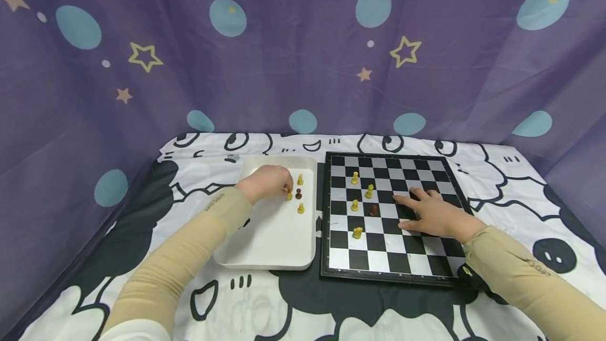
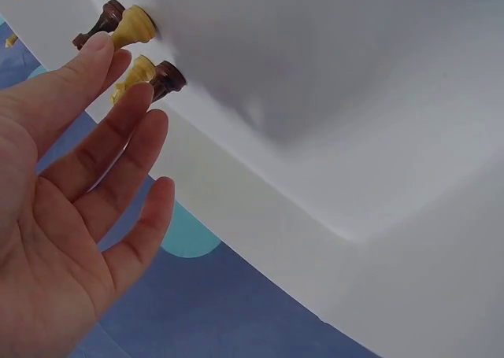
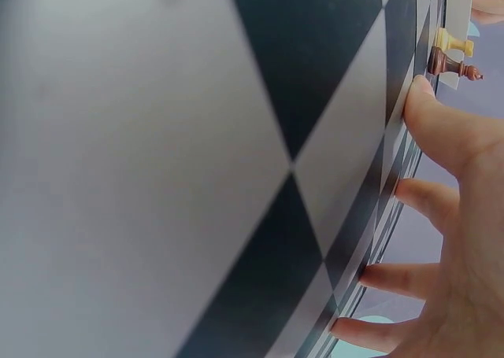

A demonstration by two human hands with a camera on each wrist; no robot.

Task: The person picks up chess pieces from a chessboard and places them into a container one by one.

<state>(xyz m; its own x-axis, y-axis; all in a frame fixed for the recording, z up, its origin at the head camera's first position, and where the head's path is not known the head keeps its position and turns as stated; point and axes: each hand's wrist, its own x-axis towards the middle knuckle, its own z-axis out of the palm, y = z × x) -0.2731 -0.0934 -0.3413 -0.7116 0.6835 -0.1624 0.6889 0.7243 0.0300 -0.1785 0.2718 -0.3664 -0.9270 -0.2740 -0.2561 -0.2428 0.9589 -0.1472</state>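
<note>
In the head view my left hand [image 1: 269, 182] is inside the white tray [image 1: 265, 249], its thumb and forefinger pinching a yellow chess piece [image 2: 135, 24] by the top. A dark brown chess piece [image 1: 298, 193] and other yellow chess pieces [image 1: 301, 208] stand close by in the tray. My right hand [image 1: 437, 214] lies on the chessboard [image 1: 393, 262] with spread fingers touching its squares, holding nothing. To the left of that hand, a brown chess piece [image 1: 373, 210] and several yellow pieces [image 1: 354, 205] are on the board.
The tray stands just left of the board, with a narrow gap between. Both lie on a black-and-white cartoon cloth [image 1: 255, 299]. A purple curtain [image 1: 293, 67] with stars hangs behind. A small dark object [image 1: 468, 272] shows by the board's near right corner, partly under the right sleeve.
</note>
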